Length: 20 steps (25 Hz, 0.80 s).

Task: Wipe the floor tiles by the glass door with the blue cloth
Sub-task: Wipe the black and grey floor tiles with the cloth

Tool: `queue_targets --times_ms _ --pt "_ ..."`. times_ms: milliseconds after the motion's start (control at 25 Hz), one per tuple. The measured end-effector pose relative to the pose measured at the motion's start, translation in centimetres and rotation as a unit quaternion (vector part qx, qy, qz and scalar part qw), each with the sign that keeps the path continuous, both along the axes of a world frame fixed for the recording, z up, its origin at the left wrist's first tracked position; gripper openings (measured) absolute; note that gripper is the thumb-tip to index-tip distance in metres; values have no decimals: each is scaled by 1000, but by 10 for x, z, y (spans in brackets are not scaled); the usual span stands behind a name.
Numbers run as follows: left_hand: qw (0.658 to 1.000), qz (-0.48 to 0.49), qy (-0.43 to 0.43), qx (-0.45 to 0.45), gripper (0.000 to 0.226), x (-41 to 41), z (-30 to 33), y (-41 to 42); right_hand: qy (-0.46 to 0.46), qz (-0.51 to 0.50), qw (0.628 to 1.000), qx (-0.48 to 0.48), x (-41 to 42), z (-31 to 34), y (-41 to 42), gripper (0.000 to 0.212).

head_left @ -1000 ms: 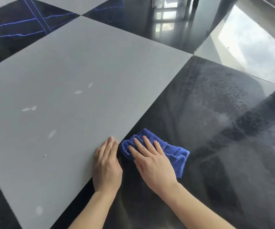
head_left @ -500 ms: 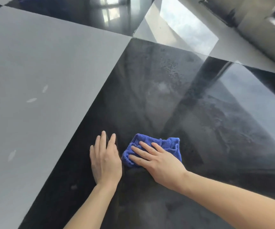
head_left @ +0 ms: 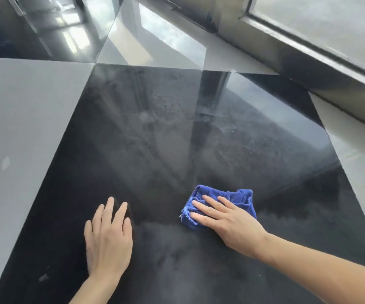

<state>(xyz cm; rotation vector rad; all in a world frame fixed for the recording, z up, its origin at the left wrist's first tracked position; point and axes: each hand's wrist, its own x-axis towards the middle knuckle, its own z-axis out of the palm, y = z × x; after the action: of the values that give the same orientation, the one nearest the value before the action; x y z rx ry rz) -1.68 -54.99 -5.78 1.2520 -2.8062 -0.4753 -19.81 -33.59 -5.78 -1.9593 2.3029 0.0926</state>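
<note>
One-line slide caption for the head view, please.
Right hand presses blue cloth on black tile; left hand flat beside it.

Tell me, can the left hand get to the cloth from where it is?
Probably yes. The left hand lies flat on the black tile, with only bare tile between it and the cloth under the right hand.

No text, label, brand, number or sign can be read anywhere in the head view. The blue cloth shows plain fabric with no tag or print. The black floor tile carries only smears and reflections, no writing.
</note>
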Motion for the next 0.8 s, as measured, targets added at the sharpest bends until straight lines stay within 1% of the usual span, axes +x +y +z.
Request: queue_targets --times_ms 120,200,320,480,600,680,760,800 --pt "999 -17 24 39 46 -5 7 16 6 -68 998 0 -8 0 38 81" --pt "997 -23 48 61 51 -8 13 27 -5 -125 992 -15 -11 0 63 75" --pt "996 -47 68 29 45 -13 20 41 -7 -187 982 -18 -15 1 96 70" --pt "994 -101 47 -23 61 -17 30 51 22 -266 963 -32 -22 -5 130 49" --pt "990 -133 12 -33 61 -24 37 59 39 -333 942 -27 -27 -10 153 51" --pt "983 -176 -19 -45 61 -30 42 61 34 -382 923 -41 -34 -13 166 49" --pt "969 -233 -44 -64 71 -40 46 59 12 -461 886 -56 -43 -19 177 46" --pt "963 -257 -50 -65 73 -46 50 57 -3 -499 865 -50 -48 -22 182 49"
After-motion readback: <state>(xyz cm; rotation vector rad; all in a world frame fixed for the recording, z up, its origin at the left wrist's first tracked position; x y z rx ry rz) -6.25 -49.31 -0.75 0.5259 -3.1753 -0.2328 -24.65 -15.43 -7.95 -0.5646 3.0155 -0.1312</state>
